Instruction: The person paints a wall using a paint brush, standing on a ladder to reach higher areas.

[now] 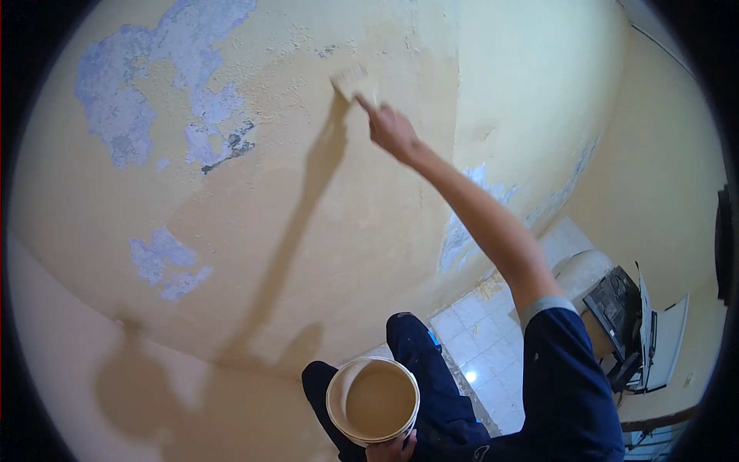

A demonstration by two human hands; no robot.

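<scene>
My right hand (394, 132), at the end of a raised, outstretched arm, is closed around a paintbrush (350, 78). The brush's pale bristles are at the upper part of the wall (346, 231) and look slightly smeared by motion. Low in the view, a white bucket (345, 391) sits close to my knees, partly filled with light brown liquid (382, 402). My left hand (392, 448) grips the near side of the bucket, fingers at its rim; the rest of that hand is cut off by the lower edge.
Peeling patches (115, 92) expose a bluish-white layer on the left of the wall. A darker, damp-looking area surrounds the brush. White floor tiles (481, 331) lie at the lower right, beside a black item (614, 308) and leaning panels (668, 343).
</scene>
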